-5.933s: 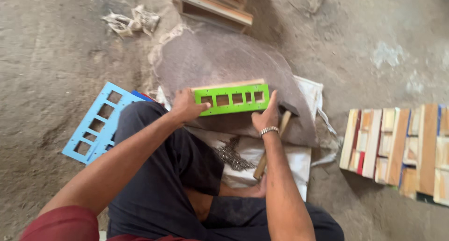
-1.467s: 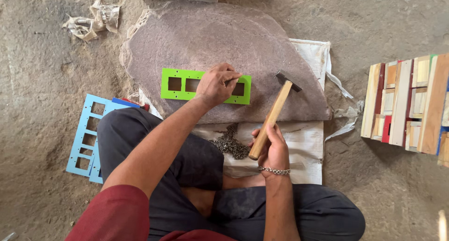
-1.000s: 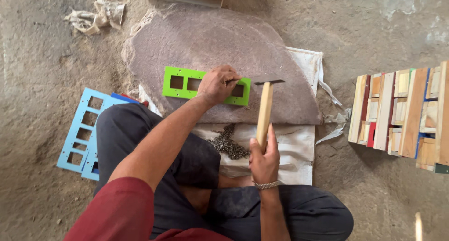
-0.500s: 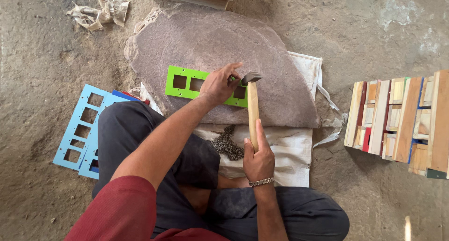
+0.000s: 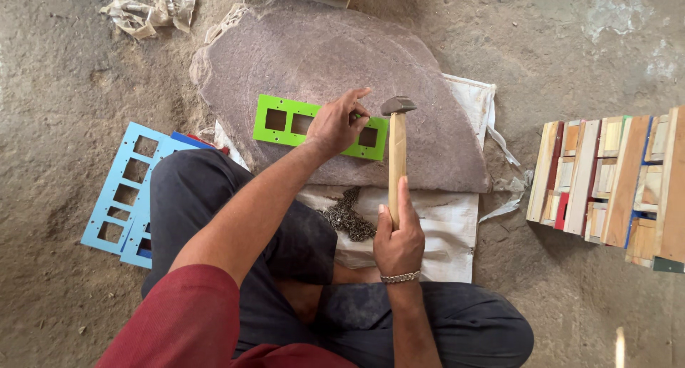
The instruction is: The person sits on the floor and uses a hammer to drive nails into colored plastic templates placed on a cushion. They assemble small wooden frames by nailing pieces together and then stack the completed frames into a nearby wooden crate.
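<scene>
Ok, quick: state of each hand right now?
Left hand: fingers pinched on the green frame, pinched item too small to tell.
Right hand: closed on the hammer.

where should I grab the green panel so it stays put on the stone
Press the green panel at its free left end, coming from above. It lies flat on the stone, so a flat palm works; the left hand and hammer crowd its right end.

I see bare stone slab (image 5: 321, 50) far of the green frame (image 5: 285, 120), open for a hand to pass. Right of the hammer (image 5: 397, 154) the slab is free up to its edge. Further right, the stack of wooden boxes (image 5: 614, 179) blocks the floor. On the left, blue frames (image 5: 125, 189) lie flat beside my knee. Near me, a pile of nails (image 5: 349, 214) sits on the white sack (image 5: 442, 232), between my legs and the slab.
</scene>
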